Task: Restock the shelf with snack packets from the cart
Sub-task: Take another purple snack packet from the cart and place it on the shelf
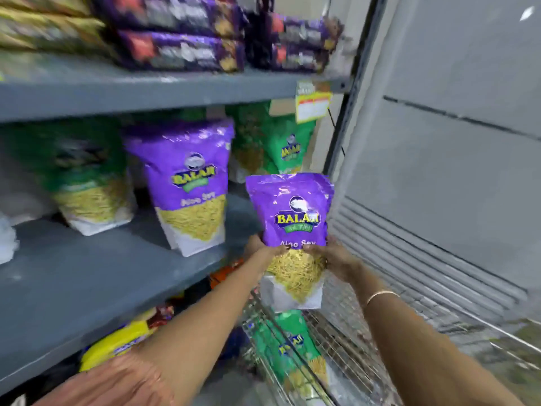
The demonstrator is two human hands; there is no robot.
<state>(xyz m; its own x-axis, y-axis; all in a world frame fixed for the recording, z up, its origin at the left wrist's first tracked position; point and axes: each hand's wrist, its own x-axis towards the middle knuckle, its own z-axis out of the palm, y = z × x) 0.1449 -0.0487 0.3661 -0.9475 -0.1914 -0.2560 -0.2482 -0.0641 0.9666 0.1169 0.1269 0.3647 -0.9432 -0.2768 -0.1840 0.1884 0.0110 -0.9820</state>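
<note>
I hold a purple Balaji Aloo Sev packet upright in the air with both hands, just right of the grey middle shelf and above the wire cart. My left hand grips its left side and my right hand grips its right side, both at mid height. A matching purple packet stands on the shelf. A green packet lies in the cart below.
Green packets stand left of the purple one on the shelf, and another green packet stands at the back right. Purple flat packs fill the upper shelf. A yellow price tag hangs from it. A white cabinet stands at the right.
</note>
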